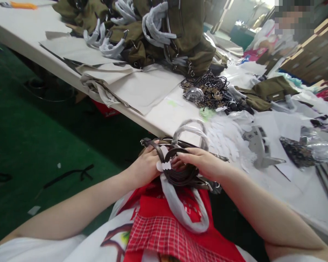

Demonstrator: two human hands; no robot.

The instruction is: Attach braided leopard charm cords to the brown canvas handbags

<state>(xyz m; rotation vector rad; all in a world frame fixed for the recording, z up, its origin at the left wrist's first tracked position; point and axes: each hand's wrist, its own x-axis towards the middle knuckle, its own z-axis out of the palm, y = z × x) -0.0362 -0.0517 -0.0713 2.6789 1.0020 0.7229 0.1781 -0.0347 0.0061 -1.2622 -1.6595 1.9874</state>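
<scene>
Dark brown strap (180,179) is lying coiled across the top of a bag (168,139), and both hands are working right at it, with the bag sitting between the person's lap and the near edge of the white table (164,125). The left hand (146,165) is bending its fingers against the coil and the bag's rim; its fingertips are hiding, so how far it is closing cannot be told. The right hand (205,162) is closing partway around the other side, its thumb lying over the strap. A white tag (166,166) is sitting between them. Good handling here is calling for even, light pressure from 2 sides, loops lying flat, nothing twisting or catching in the zip (165,144). 1 wrapped handle (173,200) is hanging over the red apron (150,207), where a careless tug could be creasing its wrapping.
</scene>
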